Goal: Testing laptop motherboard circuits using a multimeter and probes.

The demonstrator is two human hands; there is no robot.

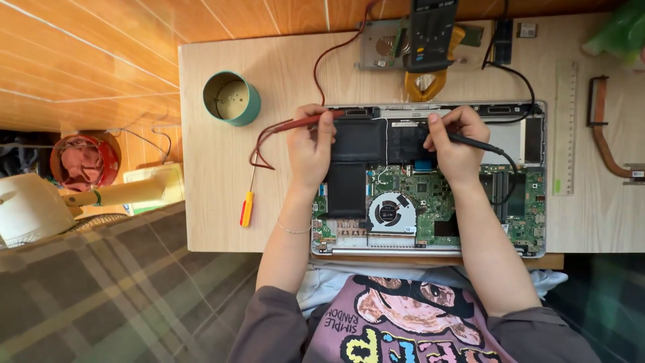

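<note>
An opened laptop (524, 228) lies on the wooden table (215, 195), its green circuit board, round fan (390, 212) and black battery (357, 141) exposed. My left hand (310, 148) grips a red test probe (295, 124) with its tip at the battery's top edge. My right hand (457, 144) grips a black test probe (478, 142), tip pointing left at the battery's upper right. Red and black leads run back to a dark multimeter with a yellow clamp (427, 47) at the table's far edge.
A teal cup (232, 99) stands at the table's left. A screwdriver with an orange-yellow handle (248, 206) lies near the left edge. A clear ruler (564, 128) and a copper heat pipe (603, 134) lie right of the laptop. A hard drive (377, 47) sits beside the meter.
</note>
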